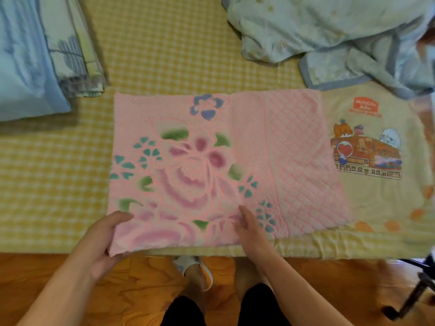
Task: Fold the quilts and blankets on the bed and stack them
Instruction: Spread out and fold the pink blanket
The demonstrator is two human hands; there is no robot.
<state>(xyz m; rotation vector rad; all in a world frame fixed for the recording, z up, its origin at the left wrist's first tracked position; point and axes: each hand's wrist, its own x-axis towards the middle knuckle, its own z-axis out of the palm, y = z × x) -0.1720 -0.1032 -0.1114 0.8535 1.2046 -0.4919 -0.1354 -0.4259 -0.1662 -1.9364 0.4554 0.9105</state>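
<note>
Yellow-checked bedding (pixel 164 55) carries a pink floral blanket (pixel 211 161), folded flat at the bed's near edge. The left hand (pixel 103 238) grips its corner, thumb above, fingers curled beneath; the right hand (pixel 251 227) presses flat, fingers together. Best practice: align edges beyond the fingertips before folding again.

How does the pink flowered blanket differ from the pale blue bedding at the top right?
The pink flowered blanket lies folded flat in a neat rectangle; the pale blue bedding lies crumpled and unfolded. Both hands, left and right, touch the pink one; none touches the blue. Both lie on the bed.
</note>
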